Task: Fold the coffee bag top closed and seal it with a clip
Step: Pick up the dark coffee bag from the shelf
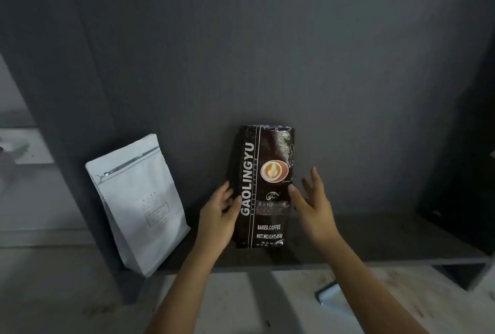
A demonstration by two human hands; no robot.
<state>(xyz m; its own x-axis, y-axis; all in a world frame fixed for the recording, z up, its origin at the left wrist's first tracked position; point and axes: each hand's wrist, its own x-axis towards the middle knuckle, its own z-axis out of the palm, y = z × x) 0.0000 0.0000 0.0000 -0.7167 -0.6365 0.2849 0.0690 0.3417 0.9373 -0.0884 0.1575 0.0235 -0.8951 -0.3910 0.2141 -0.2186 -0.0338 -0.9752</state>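
**Bag flanked, not yet gripped — fold not begun**

Dark coffee bag (263,186) upright on grey shelf (375,240), back against grey wall (267,52), roughly frame centre. Top edge crumpled, looks unfolded; no clip on it.

Left hand (218,216) at bag's 8 o'clock, fingers spread, thumb touching or just beside the left edge — contact hard to call. Right hand (312,203) at 4 o'clock, fingers splayed apart, thumb tip at the right edge, other fingers off the bag. Neither hand closed on anything.

Step, by judgement: reaching in to take the bag, pre-fold. Next move prob. needs both hands closing on the sides to steady it or bring it forward, then up to 12 o'clock to flatten and roll the top. Foil likely springy, so fold wants pinning while clip goes on.

White pouch (139,199) at 9 o'clock, leaning, well apart. Small pale object (330,295) on counter (67,293) at 5 o'clock — maybe the clip, too blurred to tell.
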